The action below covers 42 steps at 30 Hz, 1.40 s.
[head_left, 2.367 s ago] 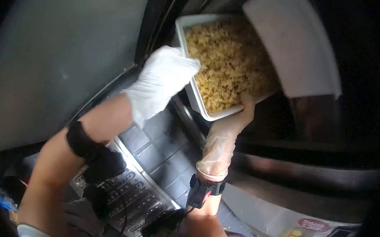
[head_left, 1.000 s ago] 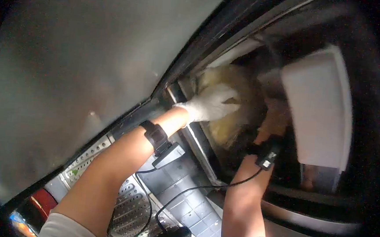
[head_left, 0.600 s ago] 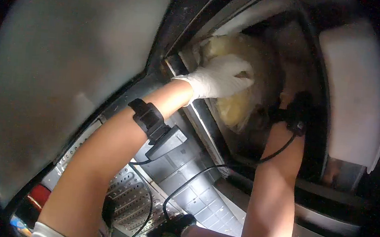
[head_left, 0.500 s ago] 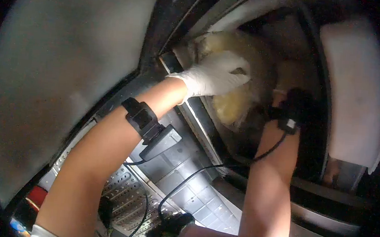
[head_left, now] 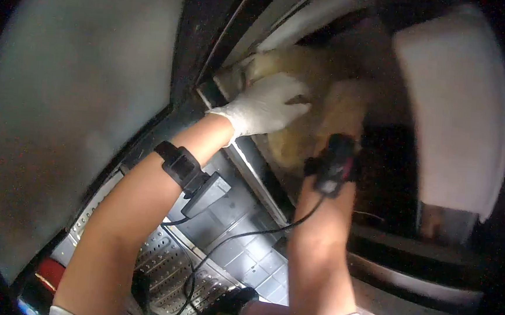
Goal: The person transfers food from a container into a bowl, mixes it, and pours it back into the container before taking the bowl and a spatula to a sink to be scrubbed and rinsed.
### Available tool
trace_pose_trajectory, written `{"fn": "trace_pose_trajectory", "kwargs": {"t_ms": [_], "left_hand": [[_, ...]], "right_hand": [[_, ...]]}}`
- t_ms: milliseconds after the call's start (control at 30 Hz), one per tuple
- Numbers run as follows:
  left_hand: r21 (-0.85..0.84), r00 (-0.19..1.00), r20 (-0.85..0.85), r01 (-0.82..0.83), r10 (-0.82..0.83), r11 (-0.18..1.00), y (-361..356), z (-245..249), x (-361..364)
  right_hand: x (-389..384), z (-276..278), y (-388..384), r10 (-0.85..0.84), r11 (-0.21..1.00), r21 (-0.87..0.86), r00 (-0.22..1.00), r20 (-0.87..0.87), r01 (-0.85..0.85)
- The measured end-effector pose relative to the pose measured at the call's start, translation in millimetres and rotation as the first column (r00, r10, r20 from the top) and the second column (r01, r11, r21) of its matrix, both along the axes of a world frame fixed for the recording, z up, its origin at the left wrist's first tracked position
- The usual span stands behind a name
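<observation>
A white tray (head_left: 239,74) of pale yellow food pieces (head_left: 283,142) sits tilted inside a dark compartment. My left hand (head_left: 265,106), in a white glove, grips the tray's near left rim. My right hand (head_left: 342,108), in a thin clear glove, lies blurred over the food on the tray's right side; its grip is unclear. Each wrist carries a black band with a cable.
A large grey door panel (head_left: 76,86) fills the left. A white slab (head_left: 452,107) hangs at the right of the compartment. Below are a metal sill (head_left: 262,179), grey squared matting (head_left: 240,247) and a perforated metal plate (head_left: 169,266).
The tray went from held out in front into the dark compartment. My right forearm has since drawn back and to the left; my left hand stays on the rim.
</observation>
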<state>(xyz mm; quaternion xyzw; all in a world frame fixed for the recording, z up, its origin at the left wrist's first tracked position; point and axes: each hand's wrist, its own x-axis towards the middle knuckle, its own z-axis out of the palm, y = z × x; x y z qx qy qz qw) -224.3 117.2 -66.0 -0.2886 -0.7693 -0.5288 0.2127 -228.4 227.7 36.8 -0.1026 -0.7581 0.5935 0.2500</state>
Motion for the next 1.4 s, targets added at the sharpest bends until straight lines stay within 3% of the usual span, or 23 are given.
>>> {"fn": "trace_pose_trajectory", "kwargs": {"t_ms": [200,233,267,333,500,533,567,600,667,800,867,933,1000,1067,1100,1133,1167,1200,1267,1300,1333,1400], "left_hand": [[0.083,1.0,-0.02,-0.004,0.005,0.997,-3,5,-3],[0.075,0.979,0.166,0.107,-0.119,0.991,-8,17,2],[0.076,0.985,0.129,0.108,-0.118,0.991,-7,21,4],[0.069,0.932,0.302,0.19,-0.202,0.979,-1,18,1],[0.013,0.91,0.415,-0.037,0.028,0.999,-25,31,23],[0.0,0.898,0.43,-0.1,0.09,0.995,-34,36,40],[-0.081,0.942,0.217,-0.244,0.256,0.966,-35,16,46],[-0.089,0.938,0.224,-0.251,0.264,0.964,-40,27,61],[-0.101,0.901,0.276,-0.318,0.334,0.943,-55,60,95],[-0.121,0.797,0.422,-0.423,0.432,0.898,-87,96,135],[-0.141,0.728,0.55,-0.401,0.408,0.905,-102,113,152],[-0.241,0.828,0.377,-0.345,0.415,0.907,-104,117,189],[-0.183,0.807,0.487,-0.279,0.334,0.943,-107,122,205],[0.032,0.703,0.67,-0.35,0.24,0.936,-110,100,216],[0.316,0.573,0.819,-0.499,0.034,0.807,-115,134,217],[0.329,0.574,0.819,-0.48,0.008,0.813,-128,181,224],[0.099,0.542,0.822,-0.437,0.174,0.894,-151,212,212],[-0.147,0.521,0.786,-0.364,0.332,0.92,-167,240,190],[-0.109,0.535,0.758,-0.461,0.374,0.881,-152,276,216],[-0.118,0.665,0.53,-0.556,0.526,0.823,-153,301,239],[-0.104,0.721,0.289,-0.631,0.63,0.769,-173,335,237],[-0.174,0.669,0.043,-0.726,0.742,0.665,-192,389,278]], "right_hand": [[52,5,-49,-0.006,0.999,-0.038,0.993,0.115,0.011],[63,-1,-55,-0.003,0.998,-0.062,0.991,0.13,0.011],[71,-1,-60,0.007,0.993,-0.121,0.995,0.101,0.005],[77,-25,-58,0.009,0.928,-0.367,0.991,-0.131,-0.057],[86,-46,-57,0.211,0.873,-0.401,0.956,-0.205,-0.278],[99,-39,-62,0.208,0.869,-0.417,0.962,-0.179,-0.266],[112,-26,-64,0.225,0.837,-0.48,0.965,-0.135,-0.263],[121,-13,-67,0.249,0.799,-0.54,0.963,-0.102,-0.264],[137,-1,-71,0.261,0.858,-0.454,0.965,-0.015,-0.239],[143,15,-83,0.384,0.795,-0.555,0.912,0.144,-0.247],[147,23,-83,0.545,0.732,-0.605,0.803,0.241,-0.315],[172,25,-76,0.569,0.747,-0.579,0.765,0.301,-0.328],[183,33,-77,0.599,0.751,-0.585,0.69,0.406,-0.308],[190,41,-78,0.626,0.739,-0.603,0.636,0.45,-0.301],[192,49,-79,0.654,0.725,-0.624,0.577,0.489,-0.293],[208,75,-80,0.65,0.735,-0.622,0.545,0.53,-0.271],[202,80,-90,0.653,0.737,-0.623,0.513,0.557,-0.262],[191,90,-94,0.651,0.739,-0.629,0.495,0.575,-0.241],[215,102,-64,0.695,0.701,-0.675,0.428,0.578,-0.229],[230,117,-60,0.677,0.733,-0.62,0.392,0.623,-0.28],[226,139,-71,0.673,0.736,-0.618,0.388,0.63,-0.275],[259,181,-66,0.696,0.717,-0.638,0.357,0.624,-0.282]]}}
